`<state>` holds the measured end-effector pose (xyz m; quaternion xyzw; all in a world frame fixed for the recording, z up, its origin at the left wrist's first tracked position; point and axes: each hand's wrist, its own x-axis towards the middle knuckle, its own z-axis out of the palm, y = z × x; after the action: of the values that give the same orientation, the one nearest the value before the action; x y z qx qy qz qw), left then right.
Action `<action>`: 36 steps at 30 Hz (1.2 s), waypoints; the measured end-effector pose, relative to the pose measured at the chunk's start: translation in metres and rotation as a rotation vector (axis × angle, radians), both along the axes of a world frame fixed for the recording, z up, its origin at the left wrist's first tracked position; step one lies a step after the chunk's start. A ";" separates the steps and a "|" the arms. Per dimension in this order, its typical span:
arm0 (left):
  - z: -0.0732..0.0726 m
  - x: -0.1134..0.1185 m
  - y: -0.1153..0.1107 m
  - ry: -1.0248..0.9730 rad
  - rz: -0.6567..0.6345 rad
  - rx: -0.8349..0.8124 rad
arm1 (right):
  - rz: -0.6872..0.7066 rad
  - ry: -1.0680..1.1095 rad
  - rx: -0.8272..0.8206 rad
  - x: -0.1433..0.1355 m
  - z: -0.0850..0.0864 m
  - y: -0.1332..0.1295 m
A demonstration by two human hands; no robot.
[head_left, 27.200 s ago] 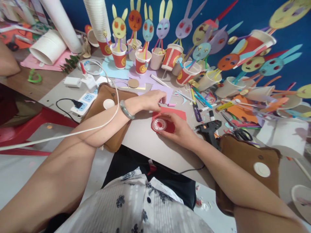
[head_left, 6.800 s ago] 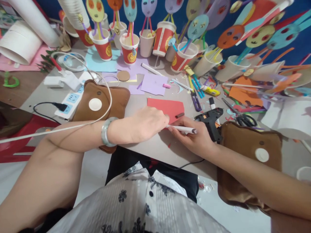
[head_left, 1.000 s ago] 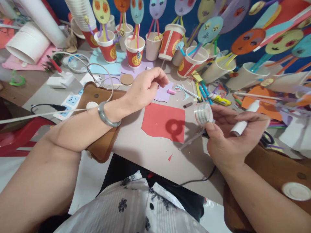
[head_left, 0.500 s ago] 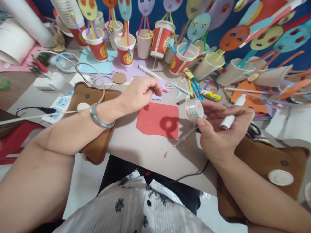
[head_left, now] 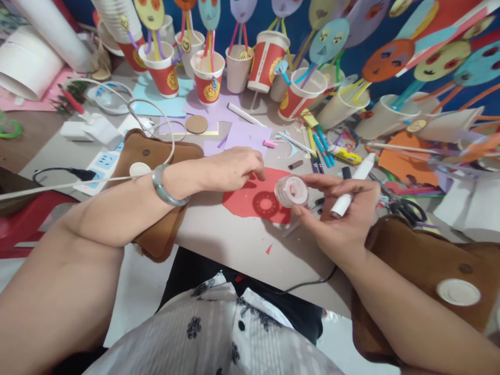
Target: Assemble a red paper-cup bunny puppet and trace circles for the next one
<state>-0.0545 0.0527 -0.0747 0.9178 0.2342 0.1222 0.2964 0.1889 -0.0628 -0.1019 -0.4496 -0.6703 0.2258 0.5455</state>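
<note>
My right hand (head_left: 344, 216) holds a roll of clear tape (head_left: 292, 191) between thumb and fingertips, tilted over the right part of a red paper sheet (head_left: 246, 202). A white marker (head_left: 353, 186) is also held in that hand, lying across the palm. My left hand (head_left: 234, 169) is over the upper left edge of the red sheet, its fingers curled downward; whether they touch the paper or hold anything is hard to tell. A small red scrap (head_left: 269, 249) lies on the table nearer to me.
Paper cups (head_left: 209, 78) with paper faces on stems line the back. Markers, a pink cap (head_left: 269, 144), purple paper (head_left: 240, 136) and black scissors (head_left: 410, 208) lie around. Brown cushions (head_left: 166, 229) flank the work spot, and a white cable (head_left: 172, 133) crosses the left one.
My right hand has moved left with the tape and marker, bringing the roll over the red sheet. My left hand has lowered slightly toward the sheet, its fingers now pointing down.
</note>
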 end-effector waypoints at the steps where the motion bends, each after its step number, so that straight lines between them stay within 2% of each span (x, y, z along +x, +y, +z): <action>1: 0.000 0.000 0.000 0.021 -0.020 0.030 | 0.007 -0.013 -0.013 0.000 0.000 -0.001; 7: -0.002 -0.001 -0.002 0.114 -0.068 0.128 | 0.098 -0.200 -0.063 -0.005 -0.001 -0.009; 11: -0.005 0.000 -0.004 0.106 -0.061 0.103 | 0.185 -0.284 -0.071 -0.008 -0.004 -0.012; 20: -0.007 0.001 -0.008 0.119 -0.104 0.054 | 0.250 -0.377 -0.109 -0.012 -0.005 -0.012; 36: 0.004 0.005 -0.012 0.206 -0.096 0.036 | 0.225 -0.408 -0.117 -0.011 -0.007 -0.010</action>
<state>-0.0496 0.0405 -0.0707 0.9408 0.2170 0.0168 0.2599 0.1779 -0.0731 -0.1091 -0.4392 -0.7983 0.2284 0.3431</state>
